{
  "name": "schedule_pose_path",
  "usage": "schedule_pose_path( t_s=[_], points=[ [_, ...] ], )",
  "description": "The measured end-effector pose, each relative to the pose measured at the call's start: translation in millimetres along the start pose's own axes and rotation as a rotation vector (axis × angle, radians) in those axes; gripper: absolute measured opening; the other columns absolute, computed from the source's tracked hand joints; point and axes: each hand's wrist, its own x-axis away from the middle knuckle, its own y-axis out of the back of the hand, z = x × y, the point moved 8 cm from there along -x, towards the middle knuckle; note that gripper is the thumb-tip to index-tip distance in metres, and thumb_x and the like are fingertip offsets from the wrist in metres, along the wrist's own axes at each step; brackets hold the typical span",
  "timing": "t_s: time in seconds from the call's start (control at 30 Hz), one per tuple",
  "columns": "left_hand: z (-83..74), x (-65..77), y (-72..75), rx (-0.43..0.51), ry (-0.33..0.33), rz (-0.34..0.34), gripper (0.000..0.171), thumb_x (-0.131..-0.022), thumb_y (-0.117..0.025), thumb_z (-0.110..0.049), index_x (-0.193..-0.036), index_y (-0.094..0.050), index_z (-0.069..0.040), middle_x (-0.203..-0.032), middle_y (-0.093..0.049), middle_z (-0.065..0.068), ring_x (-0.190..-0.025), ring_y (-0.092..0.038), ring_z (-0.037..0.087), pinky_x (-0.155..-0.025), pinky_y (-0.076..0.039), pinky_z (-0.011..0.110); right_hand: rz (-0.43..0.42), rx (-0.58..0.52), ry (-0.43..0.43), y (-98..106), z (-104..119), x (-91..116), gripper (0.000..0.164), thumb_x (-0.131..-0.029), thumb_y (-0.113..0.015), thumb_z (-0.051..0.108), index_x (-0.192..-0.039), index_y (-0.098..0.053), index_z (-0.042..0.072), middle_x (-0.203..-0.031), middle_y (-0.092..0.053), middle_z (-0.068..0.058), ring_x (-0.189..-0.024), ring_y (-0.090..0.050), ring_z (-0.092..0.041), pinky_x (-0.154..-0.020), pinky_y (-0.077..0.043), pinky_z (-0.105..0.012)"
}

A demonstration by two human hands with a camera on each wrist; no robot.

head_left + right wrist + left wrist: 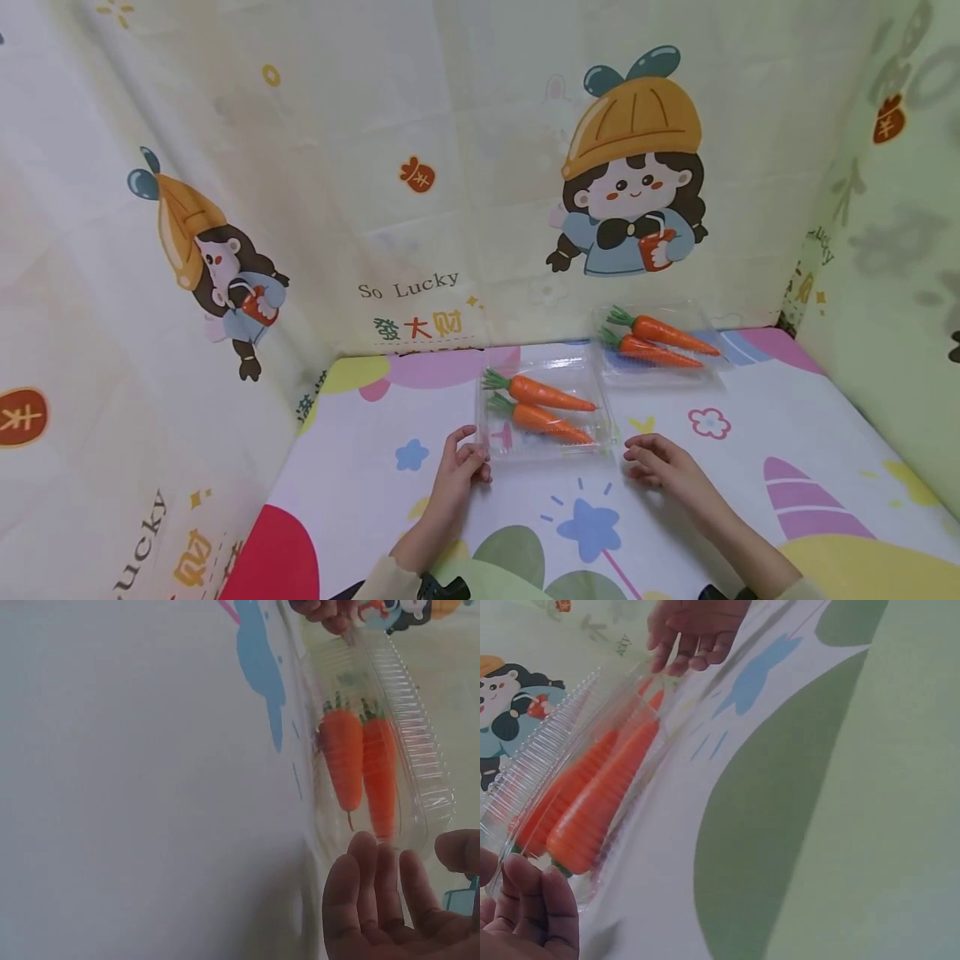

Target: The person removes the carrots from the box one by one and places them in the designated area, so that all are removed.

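Observation:
A clear plastic box (540,454) with two carrots (552,393) inside lies on the table in front of me, its lid down. Thumb and fingers of my left hand (456,473) pinch the box's near left edge; the left wrist view shows that hand (529,911) with the rim between thumb and fingertips. Just off the near right corner is my right hand (671,468), its fingers loosely bent and holding nothing. In the right wrist view the right hand's fingers (375,892) are spread beside the box, close to the carrot tips.
Farther back to the right, a second clear plastic box (660,377) holds two more carrots (671,335). The printed tablecloth (360,508) meets cloth walls (495,167) with cartoon figures at the back and sides.

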Motion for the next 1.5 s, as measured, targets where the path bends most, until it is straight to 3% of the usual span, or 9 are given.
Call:
schedule_pose_path(
  t_s=[0.37, 0.7, 0.87, 1.0, 1.17, 1.5],
  points=[
    [5.2, 18.1, -1.6, 0.034, 0.02, 0.02, 0.052, -0.101, -0.054, -0.002, -0.146, -0.029, 0.002, -0.086, -0.055, -0.002, -0.064, -0.049, 0.009, -0.067, -0.049, 0.023, -0.036, 0.078, 0.037, -3, 1, 12, 0.039, -0.104, -0.062, 0.029, -0.123, -0.062, -0.005, -0.101, -0.069, -0.01, -0.086, -0.069, -0.014, -0.076, -0.058, -0.026],
    [12.0, 42.0, -7.8, 0.02, 0.1, 0.028, 0.052, -0.1, -0.056, -0.006, -0.144, -0.029, 0.002, -0.087, -0.06, -0.002, -0.064, -0.052, 0.01, -0.066, -0.05, 0.023, 0.005, 0.005, -0.115, 4, -24, 30, 0.042, -0.104, -0.061, 0.032, -0.123, -0.064, -0.006, -0.091, -0.068, -0.001, -0.078, -0.062, -0.011, -0.067, -0.054, -0.025],
    [17.0, 44.3, 0.1, -0.013, 0.159, -0.044, 0.025, -0.104, -0.054, -0.016, -0.121, -0.051, 0.002, -0.085, -0.066, -0.001, -0.064, -0.056, 0.009, -0.065, -0.05, 0.023, 0.106, -0.038, -0.089, 0, -25, 32, 0.045, -0.105, -0.059, 0.031, -0.125, -0.062, -0.009, -0.096, -0.071, -0.001, -0.079, -0.067, -0.011, -0.068, -0.056, -0.026],
    [21.2, 44.5, 1.6, 0.022, 0.217, -0.025, 0.02, -0.106, -0.053, -0.02, -0.107, -0.061, -0.002, -0.086, -0.066, 0.0, -0.067, -0.058, 0.009, -0.065, -0.05, 0.023, 0.156, -0.096, -0.111, -3, -27, 32, 0.047, -0.106, -0.058, 0.033, -0.126, -0.062, -0.009, -0.099, -0.071, -0.002, -0.081, -0.07, -0.013, -0.072, -0.059, -0.028],
    [23.3, 47.3, 1.0, 0.053, 0.263, 0.025, 0.022, -0.106, -0.055, -0.02, -0.106, -0.062, 0.001, -0.086, -0.064, 0.001, -0.069, -0.057, 0.009, -0.062, -0.048, 0.021, 0.163, -0.114, -0.168, -4, -31, 32, 0.049, -0.105, -0.059, 0.037, -0.128, -0.064, -0.006, -0.097, -0.071, -0.001, -0.079, -0.071, -0.013, -0.071, -0.058, -0.027],
    [21.5, 48.2, -4.8, 0.134, 0.24, 0.033, 0.015, -0.106, -0.054, -0.016, -0.1, -0.061, -0.005, -0.084, -0.061, -0.001, -0.07, -0.052, 0.007, -0.059, -0.046, 0.019, 0.169, -0.13, -0.192, -8, -32, 32, 0.046, -0.104, -0.059, 0.041, -0.117, -0.07, -0.002, -0.094, -0.071, 0.003, -0.075, -0.069, -0.01, -0.062, -0.05, -0.024]
  ],
)
